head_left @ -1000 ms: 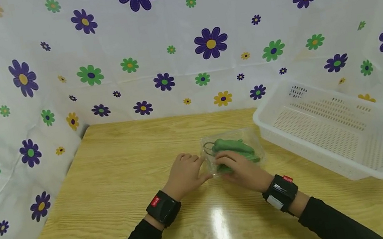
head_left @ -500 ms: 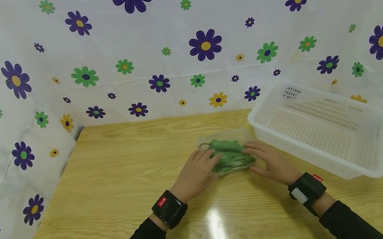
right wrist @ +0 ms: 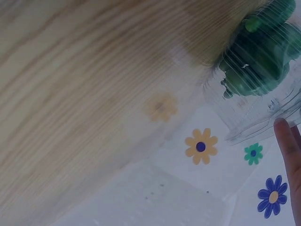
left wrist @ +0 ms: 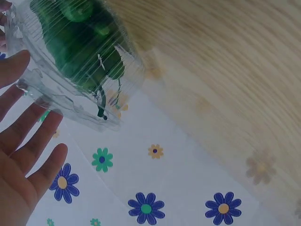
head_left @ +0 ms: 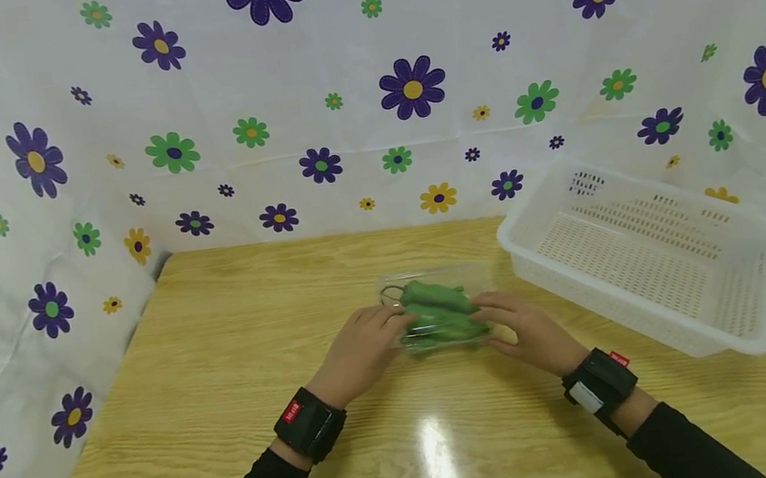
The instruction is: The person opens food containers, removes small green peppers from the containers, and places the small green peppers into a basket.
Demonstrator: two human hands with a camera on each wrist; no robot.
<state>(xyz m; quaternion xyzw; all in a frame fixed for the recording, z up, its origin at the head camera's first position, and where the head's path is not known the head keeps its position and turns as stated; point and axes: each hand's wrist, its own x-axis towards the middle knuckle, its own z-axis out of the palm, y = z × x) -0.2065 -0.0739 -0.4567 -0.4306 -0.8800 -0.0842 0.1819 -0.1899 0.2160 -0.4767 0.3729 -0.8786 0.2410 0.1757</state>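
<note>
**Hands on both ends of the pepper box**

Left hand (head_left: pixel 360 353) on the left end of the clear plastic box (head_left: pixel 438 310), fingers fairly straight against its side, not curled round it. Right hand (head_left: pixel 529 329) same on the right end, fingers extended along the box. Box sits pressed between the two hands. Green peppers (head_left: pixel 437 312) inside, lid closed. Can't tell from the head view whether the box rests on the table (head_left: pixel 227 400) or is just off it. Box is mid-table, near the white basket (head_left: pixel 649 262), not touching it. Basket sits at the table's right rear. Flowered cloth (head_left: pixel 357 83) behind and on both sides. Black sleeves, dark wrist units on both arms.
</note>
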